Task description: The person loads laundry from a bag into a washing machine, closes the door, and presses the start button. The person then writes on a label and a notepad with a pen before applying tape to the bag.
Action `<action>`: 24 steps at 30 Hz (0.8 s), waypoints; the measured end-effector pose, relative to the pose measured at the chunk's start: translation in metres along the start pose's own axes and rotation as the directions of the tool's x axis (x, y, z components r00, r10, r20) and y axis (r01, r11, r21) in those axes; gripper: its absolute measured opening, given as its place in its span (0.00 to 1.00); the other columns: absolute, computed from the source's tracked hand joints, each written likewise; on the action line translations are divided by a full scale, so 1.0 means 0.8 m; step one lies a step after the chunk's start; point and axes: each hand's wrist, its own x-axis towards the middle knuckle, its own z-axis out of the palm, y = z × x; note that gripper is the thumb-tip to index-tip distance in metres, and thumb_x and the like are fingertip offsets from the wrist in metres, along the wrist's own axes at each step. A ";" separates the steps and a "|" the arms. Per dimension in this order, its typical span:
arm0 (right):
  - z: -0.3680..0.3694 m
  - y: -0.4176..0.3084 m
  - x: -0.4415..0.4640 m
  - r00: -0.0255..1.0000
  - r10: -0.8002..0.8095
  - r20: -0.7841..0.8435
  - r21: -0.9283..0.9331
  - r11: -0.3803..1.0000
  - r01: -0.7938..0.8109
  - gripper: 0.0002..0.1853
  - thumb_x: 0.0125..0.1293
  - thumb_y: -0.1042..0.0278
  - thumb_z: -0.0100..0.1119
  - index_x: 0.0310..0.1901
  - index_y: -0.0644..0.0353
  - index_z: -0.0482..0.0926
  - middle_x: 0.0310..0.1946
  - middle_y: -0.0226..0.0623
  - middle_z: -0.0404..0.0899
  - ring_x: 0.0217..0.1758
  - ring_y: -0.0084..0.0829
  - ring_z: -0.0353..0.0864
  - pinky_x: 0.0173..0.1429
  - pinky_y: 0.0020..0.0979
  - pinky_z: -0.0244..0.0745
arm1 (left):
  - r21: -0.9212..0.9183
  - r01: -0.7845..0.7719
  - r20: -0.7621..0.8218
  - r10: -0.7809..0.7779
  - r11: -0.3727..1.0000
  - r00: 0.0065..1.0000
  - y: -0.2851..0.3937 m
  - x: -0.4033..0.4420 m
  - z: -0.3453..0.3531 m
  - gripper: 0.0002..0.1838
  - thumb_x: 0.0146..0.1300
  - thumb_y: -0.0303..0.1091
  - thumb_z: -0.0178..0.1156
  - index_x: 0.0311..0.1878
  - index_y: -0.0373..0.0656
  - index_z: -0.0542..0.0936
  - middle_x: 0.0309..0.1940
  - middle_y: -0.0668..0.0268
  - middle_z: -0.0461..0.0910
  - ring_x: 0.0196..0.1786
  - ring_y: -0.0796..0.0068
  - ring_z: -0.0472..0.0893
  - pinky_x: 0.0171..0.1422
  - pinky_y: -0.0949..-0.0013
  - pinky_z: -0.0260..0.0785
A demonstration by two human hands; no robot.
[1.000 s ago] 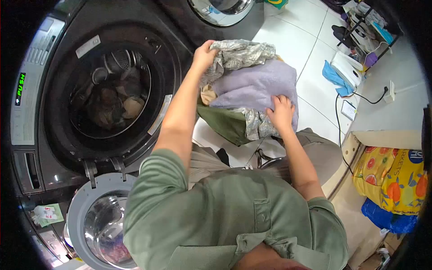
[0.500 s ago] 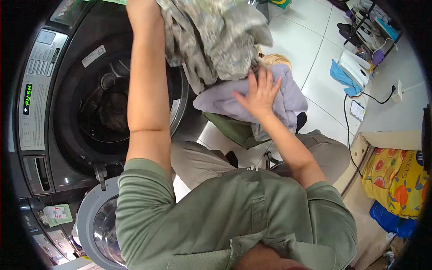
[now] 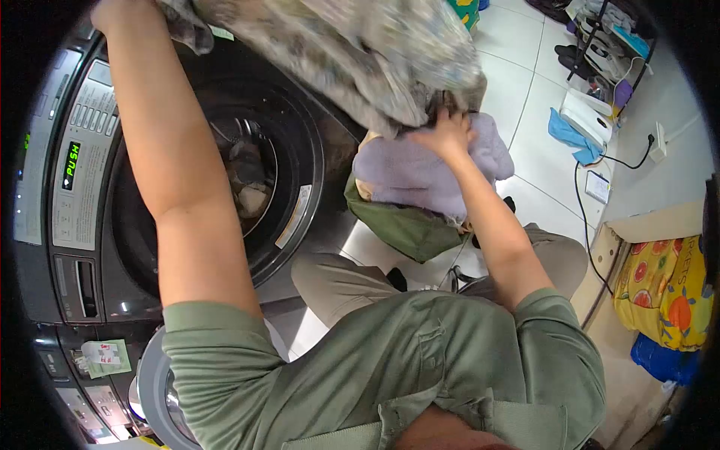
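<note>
At the top left, partly cut off by the frame edge, my left hand point(image 3: 127, 13) grips one end of a grey patterned cloth point(image 3: 330, 60). The cloth stretches across to the right, smeared by motion, above the front of a black washing machine point(image 3: 330, 124). My right hand point(image 3: 448, 136) is open on a folded lavender towel point(image 3: 409, 176), its fingertips at the cloth's lower edge. Beneath the towel sits a dark green fabric bag point(image 3: 405, 232), holding more laundry. Inside the washer drum, dark items and a beige piece point(image 3: 253, 201) are visible.
The washer's round door point(image 3: 154, 375) hangs open at lower left. Its display point(image 3: 71, 165) reads PUSH. At right are a rack with shoes point(image 3: 600, 56), a black cable point(image 3: 581, 217), a small notepad point(image 3: 597, 186) and a yellow fruit-print bag point(image 3: 660, 292).
My left hand has swung left, drawing the patterned cloth out across the washer. My right hand remains on the towel, its fingers now at the cloth's edge. The view has shifted slightly.
</note>
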 end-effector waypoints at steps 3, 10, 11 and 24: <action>0.003 -0.049 0.026 0.985 -0.088 -0.151 -0.082 0.994 0.076 0.37 0.51 0.47 0.56 0.61 0.52 0.60 0.63 0.48 0.53 0.67 0.46 0.49 0.65 0.54 0.45 | 0.096 -0.041 0.008 0.040 0.995 0.999 0.027 -0.032 0.002 0.14 0.63 0.36 0.47 0.39 0.34 0.73 0.33 0.63 0.75 0.37 0.73 0.73 0.44 0.72 0.65; -0.148 -0.162 0.039 0.844 -0.492 -0.212 0.565 0.643 0.517 0.37 0.51 0.47 0.58 0.61 0.53 0.60 0.62 0.44 0.56 0.65 0.42 0.53 0.65 0.46 0.48 | 0.684 -0.173 0.296 -0.052 0.709 0.954 -0.001 -0.224 -0.030 0.16 0.61 0.36 0.51 0.45 0.32 0.71 0.38 0.59 0.74 0.40 0.74 0.72 0.49 0.71 0.65; -0.177 -0.176 0.033 0.797 -0.566 -0.210 0.622 0.552 0.555 0.37 0.51 0.47 0.58 0.62 0.53 0.59 0.62 0.44 0.56 0.65 0.42 0.53 0.65 0.45 0.48 | 0.639 -0.117 0.330 -0.133 0.760 0.935 -0.022 -0.262 -0.030 0.16 0.61 0.36 0.51 0.46 0.32 0.71 0.39 0.59 0.74 0.41 0.73 0.72 0.49 0.70 0.65; -0.186 -0.073 0.042 0.399 -0.906 0.142 0.540 0.409 0.736 0.39 0.51 0.47 0.60 0.62 0.54 0.58 0.60 0.37 0.61 0.63 0.35 0.60 0.66 0.32 0.53 | 0.391 0.738 -0.214 -0.726 0.549 0.653 -0.002 -0.393 -0.248 0.24 0.54 0.37 0.57 0.53 0.37 0.67 0.49 0.55 0.69 0.51 0.63 0.68 0.56 0.67 0.61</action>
